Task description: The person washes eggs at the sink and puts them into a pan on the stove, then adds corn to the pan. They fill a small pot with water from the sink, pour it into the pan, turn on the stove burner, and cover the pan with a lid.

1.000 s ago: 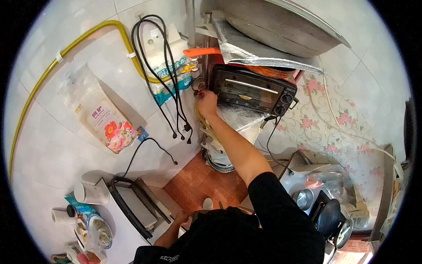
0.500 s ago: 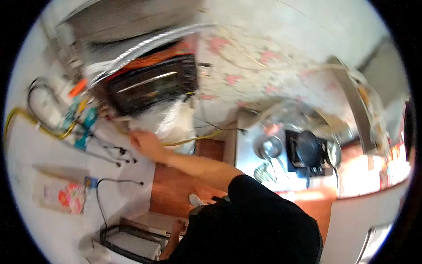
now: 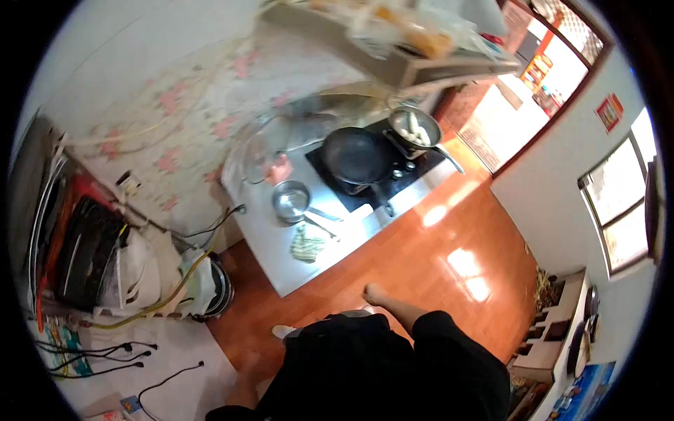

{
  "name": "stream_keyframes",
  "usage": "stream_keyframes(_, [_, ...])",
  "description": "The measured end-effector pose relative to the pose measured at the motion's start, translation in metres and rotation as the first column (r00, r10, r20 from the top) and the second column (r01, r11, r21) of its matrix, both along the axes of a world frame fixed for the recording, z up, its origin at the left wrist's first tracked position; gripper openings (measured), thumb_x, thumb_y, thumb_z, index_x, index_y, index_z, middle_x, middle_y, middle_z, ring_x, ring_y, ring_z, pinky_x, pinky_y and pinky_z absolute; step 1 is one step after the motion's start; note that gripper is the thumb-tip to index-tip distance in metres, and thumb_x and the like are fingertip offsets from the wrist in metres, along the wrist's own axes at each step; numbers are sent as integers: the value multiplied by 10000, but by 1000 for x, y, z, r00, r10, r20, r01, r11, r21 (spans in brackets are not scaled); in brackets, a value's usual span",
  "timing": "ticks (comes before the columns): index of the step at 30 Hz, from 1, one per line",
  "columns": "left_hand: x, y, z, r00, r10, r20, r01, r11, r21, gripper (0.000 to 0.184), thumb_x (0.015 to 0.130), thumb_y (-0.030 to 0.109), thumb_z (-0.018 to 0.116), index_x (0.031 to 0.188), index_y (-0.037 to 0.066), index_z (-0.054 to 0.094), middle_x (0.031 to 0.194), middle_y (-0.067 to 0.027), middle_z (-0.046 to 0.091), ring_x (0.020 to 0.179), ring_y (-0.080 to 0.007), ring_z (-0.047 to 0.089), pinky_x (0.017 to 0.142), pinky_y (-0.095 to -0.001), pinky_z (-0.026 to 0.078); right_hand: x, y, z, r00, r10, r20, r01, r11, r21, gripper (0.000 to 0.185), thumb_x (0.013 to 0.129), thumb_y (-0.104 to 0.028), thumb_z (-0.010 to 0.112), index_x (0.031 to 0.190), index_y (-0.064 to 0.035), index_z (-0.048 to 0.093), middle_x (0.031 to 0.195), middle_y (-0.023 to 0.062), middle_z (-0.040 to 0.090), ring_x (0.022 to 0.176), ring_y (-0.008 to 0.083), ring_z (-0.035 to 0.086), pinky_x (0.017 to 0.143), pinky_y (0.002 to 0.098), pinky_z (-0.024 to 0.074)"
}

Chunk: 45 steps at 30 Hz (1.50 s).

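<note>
My right hand (image 3: pixel 375 293) hangs low over the red-brown floor, near the front of the stove counter, touching nothing; its fingers look curled but are too small to read. At the lower left my left hand (image 3: pixel 250 366) is blurred beside my body, its fingers unclear. On the metal counter (image 3: pixel 270 263) a dark wok (image 3: pixel 354 156) sits on the black gas stove (image 3: pixel 330 175). A second pan (image 3: pixel 415 128) holds pale pieces. Left of the stove are a small steel saucepan (image 3: pixel 291 200) and a striped cloth (image 3: pixel 307 243).
A range hood (image 3: pixel 449 71) overhangs the stove. At the left are a black oven (image 3: pixel 83 252), a yellow hose (image 3: pixel 172 298) and hanging black cables (image 3: pixel 112 354). A low shelf unit (image 3: pixel 554 316) stands at the right, below a window (image 3: pixel 621 203). A doorway opens at the upper right.
The view has swung right, from the oven and hose to the stove. My right hand has left the pipe area beside the oven and come down near my body.
</note>
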<state>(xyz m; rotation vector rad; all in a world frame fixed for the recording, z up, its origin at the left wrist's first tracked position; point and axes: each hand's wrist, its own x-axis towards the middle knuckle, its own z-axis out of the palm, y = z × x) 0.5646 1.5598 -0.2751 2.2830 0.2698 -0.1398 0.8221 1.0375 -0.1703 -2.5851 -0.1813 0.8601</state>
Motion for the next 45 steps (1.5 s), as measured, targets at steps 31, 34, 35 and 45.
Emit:
stream_keyframes(31, [394,-529,101,780,-202,-593,50,964,-263,177,873,110,575,778,-39,579,614,-130,602,492,-196,598,423,-327,463,303,-435,-2,970,-192,152,147,952,268,228,854,-198,605,871,21,663,684,166,647,621,247,650,574,371,522])
stream_keyframes(34, [411,-566,132,825,28,-565,-253,911,-324,179,870,102,565,752,-33,567,592,-115,583,479,-190,582,414,-322,449,362,-422,22,978,-51,200,11,981,194,263,839,-256,618,871,-1,672,739,204,654,682,344,655,633,422,528])
stream_keyframes(35, [410,-571,131,824,72,-563,-289,907,-307,178,886,126,559,796,-27,569,620,-109,585,493,-186,578,429,-325,462,380,-414,29,978,-26,205,-11,984,177,274,831,-281,626,858,-11,671,774,217,657,717,391,649,664,446,529])
stream_keyframes(45, [243,-730,124,468,680,-564,-880,297,-372,158,916,115,520,778,63,465,592,-87,488,482,-177,499,413,-333,402,510,-345,41,917,82,390,-129,987,95,431,852,-299,657,1035,65,513,876,258,667,837,409,663,741,465,555])
